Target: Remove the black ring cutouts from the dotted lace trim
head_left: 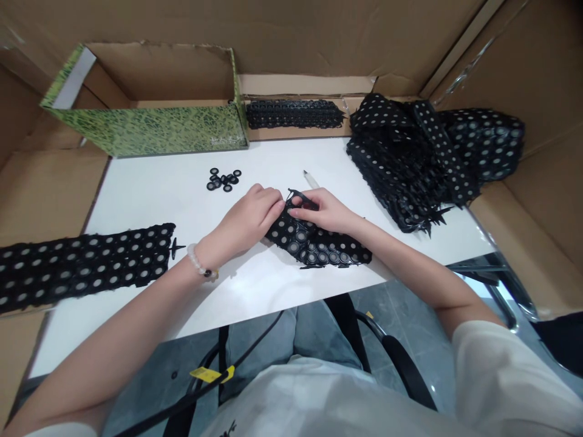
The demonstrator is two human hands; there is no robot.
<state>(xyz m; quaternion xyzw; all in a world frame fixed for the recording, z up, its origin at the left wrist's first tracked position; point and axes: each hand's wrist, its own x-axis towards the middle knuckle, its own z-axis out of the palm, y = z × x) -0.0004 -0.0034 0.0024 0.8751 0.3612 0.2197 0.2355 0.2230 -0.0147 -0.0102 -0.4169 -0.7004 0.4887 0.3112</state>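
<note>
A black rubber sheet [337, 250] with rows of pale round spots lies folded on the white table in front of me. My left hand [255, 218] is closed on the sheet's upper left edge, its fingertips tucked together. Opposite it, my right hand [325, 211] pinches a black flap of the same sheet between thumb and fingers. The two hands are close together, a small gap apart. Beyond my left hand, several loose black rings [223, 179] sit in a small cluster. A pale pen-like stick [311, 179] lies just past my right hand.
Another spotted black sheet [86, 264] stretches across the table's left side. At the back stand a green-patterned open box [177, 130] and a stack of black strips [296, 114]. A large heap of spotted sheets [410, 158] covers the back right. Cardboard walls [310, 36] enclose the table.
</note>
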